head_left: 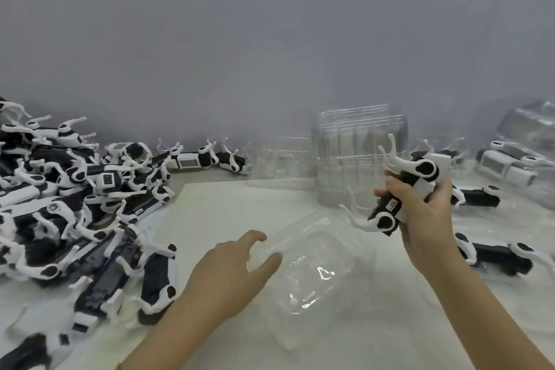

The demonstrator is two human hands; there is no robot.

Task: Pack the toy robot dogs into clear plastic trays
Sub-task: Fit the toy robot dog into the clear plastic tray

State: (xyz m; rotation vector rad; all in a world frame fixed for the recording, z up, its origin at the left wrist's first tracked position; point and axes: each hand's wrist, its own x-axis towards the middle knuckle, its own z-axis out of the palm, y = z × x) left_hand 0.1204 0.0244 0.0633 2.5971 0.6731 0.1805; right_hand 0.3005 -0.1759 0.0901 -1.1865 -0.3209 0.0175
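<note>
My right hand point(426, 219) grips a black-and-white toy robot dog point(404, 189) above the table, its white legs sticking up and to the left. A clear plastic tray point(318, 267) lies flat on the table in front of me. My left hand point(228, 270) touches the tray's left edge with relaxed, spread fingers and holds nothing. The held dog hangs just above and to the right of the tray.
A big heap of loose toy dogs point(69, 207) covers the table's left side, with more dogs point(207, 159) along the wall. A stack of clear trays point(360, 156) stands behind. Packed trays point(516, 165) and loose dogs point(492, 255) lie at the right.
</note>
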